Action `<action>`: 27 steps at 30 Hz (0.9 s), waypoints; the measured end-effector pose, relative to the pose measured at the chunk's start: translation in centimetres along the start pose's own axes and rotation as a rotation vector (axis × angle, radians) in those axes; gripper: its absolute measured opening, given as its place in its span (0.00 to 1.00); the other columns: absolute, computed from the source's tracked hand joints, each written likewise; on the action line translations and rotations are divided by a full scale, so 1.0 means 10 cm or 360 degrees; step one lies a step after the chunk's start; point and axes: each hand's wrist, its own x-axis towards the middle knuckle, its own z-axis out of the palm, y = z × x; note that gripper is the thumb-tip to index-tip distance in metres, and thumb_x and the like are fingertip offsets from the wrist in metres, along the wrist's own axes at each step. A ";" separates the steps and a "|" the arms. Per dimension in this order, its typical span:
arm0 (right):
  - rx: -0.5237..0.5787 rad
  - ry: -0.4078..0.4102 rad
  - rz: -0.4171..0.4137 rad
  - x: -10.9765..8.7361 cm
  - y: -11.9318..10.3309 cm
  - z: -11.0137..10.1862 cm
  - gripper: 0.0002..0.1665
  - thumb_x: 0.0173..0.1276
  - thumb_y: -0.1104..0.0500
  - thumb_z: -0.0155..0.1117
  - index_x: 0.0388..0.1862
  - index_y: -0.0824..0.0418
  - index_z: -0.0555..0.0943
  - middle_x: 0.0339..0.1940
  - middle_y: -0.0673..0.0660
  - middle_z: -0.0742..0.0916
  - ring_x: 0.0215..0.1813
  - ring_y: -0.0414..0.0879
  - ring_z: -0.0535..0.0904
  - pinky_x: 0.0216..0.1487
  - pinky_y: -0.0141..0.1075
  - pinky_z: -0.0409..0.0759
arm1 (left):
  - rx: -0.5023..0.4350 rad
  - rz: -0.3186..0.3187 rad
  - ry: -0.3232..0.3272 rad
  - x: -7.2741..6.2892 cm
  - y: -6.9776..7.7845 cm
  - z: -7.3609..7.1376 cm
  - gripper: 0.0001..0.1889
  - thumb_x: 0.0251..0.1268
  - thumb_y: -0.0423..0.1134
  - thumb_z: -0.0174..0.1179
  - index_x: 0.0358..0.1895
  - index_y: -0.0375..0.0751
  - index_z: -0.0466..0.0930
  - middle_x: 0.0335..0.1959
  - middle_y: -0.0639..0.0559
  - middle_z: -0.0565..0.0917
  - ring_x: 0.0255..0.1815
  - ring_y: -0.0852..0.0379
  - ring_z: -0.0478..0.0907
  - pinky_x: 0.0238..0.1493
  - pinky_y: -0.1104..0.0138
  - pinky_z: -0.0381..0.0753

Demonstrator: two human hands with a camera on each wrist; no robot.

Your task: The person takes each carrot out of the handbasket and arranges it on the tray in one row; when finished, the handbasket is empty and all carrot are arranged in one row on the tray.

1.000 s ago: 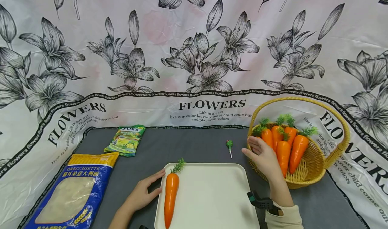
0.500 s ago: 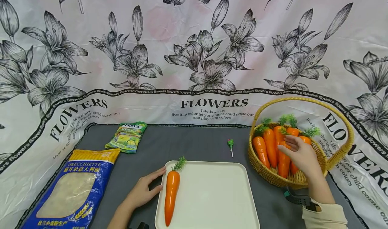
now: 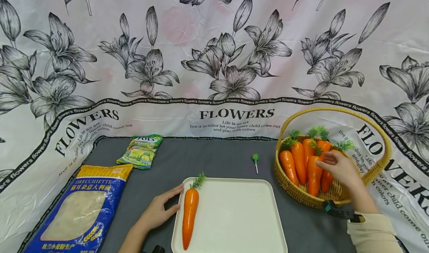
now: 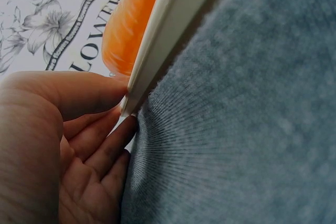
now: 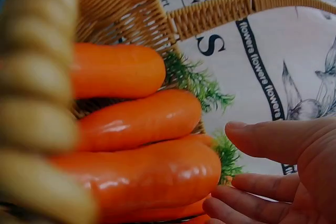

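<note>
left wrist only, tray wall point(image 4: 169, 22), fingers' undersides point(image 4: 112, 149)

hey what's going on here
A person is working with carrots at a grey table. Their left hand touches the left edge of a pale tray, where one carrot lies. Their right hand is over the basket, close to the tops of several more carrots, with none visibly gripped. A lollipop, a green packet and a pasta bag lie on the table, untouched.

Right hand point(image 3: 342, 168) | fingers point(image 3: 333, 157) moved rightward across the basket point(image 3: 291, 190) (mostly in the first half-second) | now by the carrots point(image 3: 314, 176)
</note>
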 end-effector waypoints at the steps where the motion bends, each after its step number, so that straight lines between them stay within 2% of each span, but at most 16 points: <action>1: -0.0008 -0.0019 0.0001 0.02 0.02 -0.01 0.42 0.71 0.44 0.55 0.66 0.79 0.61 0.61 0.79 0.72 0.60 0.71 0.70 0.51 0.55 0.77 | 0.0001 0.0001 0.0000 0.00 0.00 0.00 0.26 0.67 0.48 0.57 0.68 0.49 0.69 0.69 0.56 0.69 0.68 0.49 0.67 0.64 0.49 0.69; 8: -0.0026 -0.0153 -0.0017 0.14 0.08 -0.06 0.41 0.71 0.47 0.56 0.65 0.81 0.62 0.60 0.79 0.74 0.58 0.72 0.71 0.51 0.54 0.77 | -0.0001 -0.0003 -0.0008 0.00 -0.01 0.00 0.26 0.67 0.47 0.57 0.68 0.50 0.69 0.69 0.56 0.69 0.68 0.49 0.67 0.64 0.49 0.69; 15: -0.0123 -0.0148 -0.0026 0.20 0.08 -0.08 0.40 0.68 0.48 0.60 0.61 0.82 0.66 0.54 0.77 0.79 0.54 0.69 0.76 0.45 0.46 0.81 | -0.0001 -0.0003 -0.0003 0.00 0.00 0.00 0.26 0.67 0.47 0.57 0.68 0.49 0.69 0.69 0.56 0.69 0.68 0.49 0.67 0.64 0.50 0.70; 27: -0.0266 -0.0267 0.0008 0.26 0.03 -0.10 0.41 0.65 0.46 0.62 0.54 0.85 0.70 0.51 0.81 0.77 0.48 0.70 0.76 0.43 0.51 0.79 | 0.0005 0.0006 -0.0005 0.00 -0.02 0.00 0.26 0.67 0.49 0.57 0.68 0.50 0.69 0.69 0.55 0.69 0.68 0.49 0.67 0.64 0.51 0.70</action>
